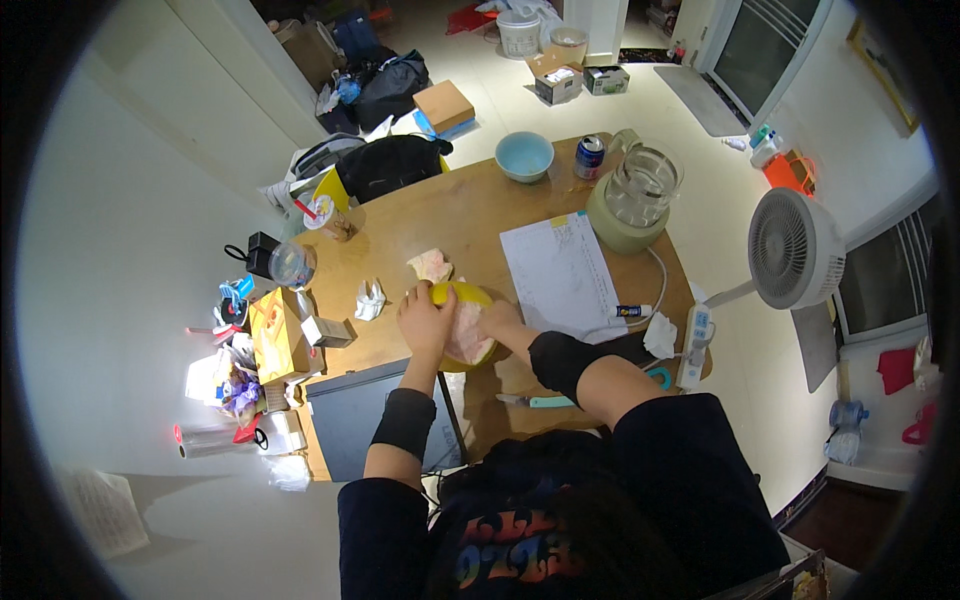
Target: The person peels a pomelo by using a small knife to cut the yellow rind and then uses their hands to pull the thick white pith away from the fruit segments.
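A pomelo with yellow rind and exposed pinkish-white pith is between my hands, over the wooden table. My left hand grips its left side, fingers on the rind and thumb near the peeled part. On the right side, my right hand presses against the pith with bent fingers; the fingertips are partly hidden. A torn piece of pith or peel lies just beyond the fruit. Nearer my body rests a knife with a turquoise handle, its blade pointing left and its handle end partly behind my right arm.
A closed laptop lies at front left. Written sheets spread to the right, near a glass jug on a green base. A blue bowl and a can stand at the back; a drink cup is left. A fan overhangs the right side.
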`<state>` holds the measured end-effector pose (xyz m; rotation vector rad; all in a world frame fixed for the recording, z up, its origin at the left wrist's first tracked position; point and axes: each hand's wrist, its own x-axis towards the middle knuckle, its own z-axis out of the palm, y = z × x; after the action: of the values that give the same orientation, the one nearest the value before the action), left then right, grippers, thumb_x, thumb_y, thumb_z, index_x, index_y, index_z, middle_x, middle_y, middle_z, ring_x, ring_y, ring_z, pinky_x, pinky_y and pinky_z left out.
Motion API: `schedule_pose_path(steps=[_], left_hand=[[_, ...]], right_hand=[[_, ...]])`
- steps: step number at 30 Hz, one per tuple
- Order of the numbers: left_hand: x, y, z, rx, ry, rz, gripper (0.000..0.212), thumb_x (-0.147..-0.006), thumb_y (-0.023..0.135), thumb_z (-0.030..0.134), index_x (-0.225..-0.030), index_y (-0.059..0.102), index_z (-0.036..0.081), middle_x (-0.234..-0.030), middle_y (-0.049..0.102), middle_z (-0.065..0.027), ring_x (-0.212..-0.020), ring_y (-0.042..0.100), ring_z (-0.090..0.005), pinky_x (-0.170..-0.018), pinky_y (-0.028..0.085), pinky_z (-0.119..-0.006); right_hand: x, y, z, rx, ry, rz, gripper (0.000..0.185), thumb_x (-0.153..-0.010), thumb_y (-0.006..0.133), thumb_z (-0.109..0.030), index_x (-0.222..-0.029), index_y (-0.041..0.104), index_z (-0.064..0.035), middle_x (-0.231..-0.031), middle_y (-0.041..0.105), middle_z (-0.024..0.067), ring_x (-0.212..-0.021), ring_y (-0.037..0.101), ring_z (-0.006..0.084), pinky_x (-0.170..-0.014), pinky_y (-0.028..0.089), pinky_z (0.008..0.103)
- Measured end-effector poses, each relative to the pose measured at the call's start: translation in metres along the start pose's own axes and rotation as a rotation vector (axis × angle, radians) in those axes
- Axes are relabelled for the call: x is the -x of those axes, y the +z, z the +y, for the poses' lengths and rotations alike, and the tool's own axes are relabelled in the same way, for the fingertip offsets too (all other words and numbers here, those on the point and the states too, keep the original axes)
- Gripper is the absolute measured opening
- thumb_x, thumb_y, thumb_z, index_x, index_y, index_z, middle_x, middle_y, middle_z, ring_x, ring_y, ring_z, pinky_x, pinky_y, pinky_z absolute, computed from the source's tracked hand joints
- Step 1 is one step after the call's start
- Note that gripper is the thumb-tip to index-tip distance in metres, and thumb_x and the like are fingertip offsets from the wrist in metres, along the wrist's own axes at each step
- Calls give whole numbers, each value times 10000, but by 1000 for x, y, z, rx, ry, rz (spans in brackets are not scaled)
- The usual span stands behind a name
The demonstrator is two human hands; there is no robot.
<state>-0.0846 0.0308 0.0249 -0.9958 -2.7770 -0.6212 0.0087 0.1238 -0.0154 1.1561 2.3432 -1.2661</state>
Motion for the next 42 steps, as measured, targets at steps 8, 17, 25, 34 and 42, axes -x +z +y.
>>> schedule_pose_path(steps=[8, 17, 25, 34, 42], left_hand=[[-2, 1, 23, 54, 183, 51, 361, -664, 604, 376, -872, 614, 81, -872, 597, -74, -817, 551, -250, -737, 416, -363], [-3, 0, 15, 72, 165, 37, 362, -639, 618, 375, -882, 630, 107, -880, 604, -49, -825, 557, -225, -749, 414, -358], [-8, 9, 16, 39, 163, 49, 358, -646, 613, 376, -882, 634, 107, -899, 610, -58, -814, 564, -243, -745, 427, -353], [-11, 6, 11, 65, 108, 3, 350, -670, 598, 370, -890, 635, 100, -890, 612, -72, -832, 564, -243, -738, 431, -355], [0, 5, 15, -38, 216, 39, 367, -678, 590, 377, -925, 621, 108, -916, 598, -67, -863, 551, -237, -750, 418, -364]], right_hand=[[-3, 19, 41, -211, 75, 67, 336, -529, 680, -168, -808, 621, 10, -832, 609, 204, -817, 586, 330, -722, 463, 352], [20, 35, 31, -334, 97, 360, 207, -610, 575, -93, -798, 597, -9, -810, 601, 214, -809, 566, 372, -699, 449, 407], [15, 36, 50, -579, 117, 352, 324, -581, 625, -73, -903, 642, -46, -698, 624, 139, -674, 612, 201, -615, 460, 296], [19, 38, 75, -940, -57, 95, 577, -573, 712, -134, -1088, 525, 46, -973, 600, 130, -845, 581, 186, -725, 458, 290], [11, -41, 35, 187, -16, -479, 637, -505, 737, -464, -883, 612, 33, -957, 586, 177, -804, 584, 267, -611, 482, 336]])
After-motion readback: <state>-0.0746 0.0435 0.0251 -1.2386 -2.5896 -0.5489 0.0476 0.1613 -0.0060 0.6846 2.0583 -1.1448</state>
